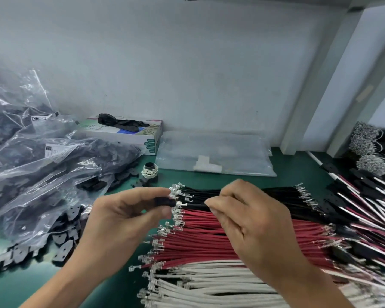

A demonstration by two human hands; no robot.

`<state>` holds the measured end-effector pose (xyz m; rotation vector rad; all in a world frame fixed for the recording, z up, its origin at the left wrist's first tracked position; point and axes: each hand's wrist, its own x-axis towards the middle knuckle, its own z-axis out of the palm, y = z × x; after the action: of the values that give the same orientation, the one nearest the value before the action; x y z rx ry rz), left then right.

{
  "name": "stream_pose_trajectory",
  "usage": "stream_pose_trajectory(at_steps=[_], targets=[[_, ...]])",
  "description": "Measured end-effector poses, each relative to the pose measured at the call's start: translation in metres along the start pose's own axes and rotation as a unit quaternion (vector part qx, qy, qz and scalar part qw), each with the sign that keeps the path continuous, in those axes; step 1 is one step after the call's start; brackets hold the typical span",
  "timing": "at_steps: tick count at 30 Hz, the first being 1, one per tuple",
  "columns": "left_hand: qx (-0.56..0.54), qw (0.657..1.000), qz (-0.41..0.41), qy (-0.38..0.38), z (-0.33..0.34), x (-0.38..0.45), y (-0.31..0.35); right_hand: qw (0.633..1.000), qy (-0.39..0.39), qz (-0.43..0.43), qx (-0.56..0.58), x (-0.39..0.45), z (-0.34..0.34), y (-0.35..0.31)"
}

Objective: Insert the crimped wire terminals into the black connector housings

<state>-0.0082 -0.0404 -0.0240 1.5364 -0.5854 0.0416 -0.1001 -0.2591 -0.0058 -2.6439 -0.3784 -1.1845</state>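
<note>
The left hand (129, 210) holds a black connector housing (165, 202) pinched between thumb and fingertips, above the left ends of the wire rows. The right hand (249, 221) pinches a black wire (196, 206) between thumb and forefinger, its other fingers curled. The crimped terminal (181, 204) at the wire's left end sits at the right face of the housing; whether it has entered the housing cannot be told.

Beneath both hands, three rows of cut wires lie side by side on the green desk (298, 161): black wires (276, 193) farthest from the person, red wires (200, 238) in the middle, and white wires (200, 285) nearest. Each wire carries a silver crimped terminal at its left end.

Loose black housings (65, 238) lie scattered on the desk at the left, next to clear plastic bags (42, 161) filled with more dark parts. Behind the bags, a glove box (129, 135) stands against the wall with a black glove (120, 123) on top. A small spool wound with white cord (150, 171) stands near the far left corner of the black wires. A flat clear bag (213, 152) lies beyond the wires. At the right edge, finished assemblies (365, 196) with housings fitted lie in a fanned pile, blurred in this view.
</note>
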Motion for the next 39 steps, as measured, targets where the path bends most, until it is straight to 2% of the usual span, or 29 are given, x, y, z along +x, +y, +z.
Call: stream_pose_trajectory(at_steps=[6, 12, 26, 31, 34, 37, 39], targets=[[-0.003, 0.998, -0.053, -0.029, 0.007, -0.005, 0.008, 0.992, 0.015, 0.07, 0.105, -0.008, -0.001, 0.005], [-0.033, 0.995, -0.09, -0.038, 0.012, -0.006, 0.012, 0.99, -0.006, 0.075, 0.117, -0.012, 0.003, 0.006], [-0.026, 0.993, -0.102, -0.059, 0.009, -0.009, 0.012, 0.98, -0.008, 0.116, 0.163, -0.013, 0.004, 0.003], [-0.014, 0.993, -0.091, -0.068, 0.008, -0.008, 0.009, 0.972, -0.034, 0.128, 0.196, -0.013, 0.006, 0.003], [0.013, 0.996, -0.057, -0.071, 0.009, -0.008, 0.008, 0.959, -0.043, 0.158, 0.232, -0.014, 0.01, 0.002], [0.027, 0.997, -0.033, -0.066, 0.008, -0.008, 0.01, 0.966, -0.043, 0.148, 0.205, -0.014, 0.014, 0.0], [0.074, 0.995, -0.01, -0.068, 0.008, -0.009, 0.011, 0.978, -0.046, 0.126, 0.16, -0.014, 0.015, -0.002]])
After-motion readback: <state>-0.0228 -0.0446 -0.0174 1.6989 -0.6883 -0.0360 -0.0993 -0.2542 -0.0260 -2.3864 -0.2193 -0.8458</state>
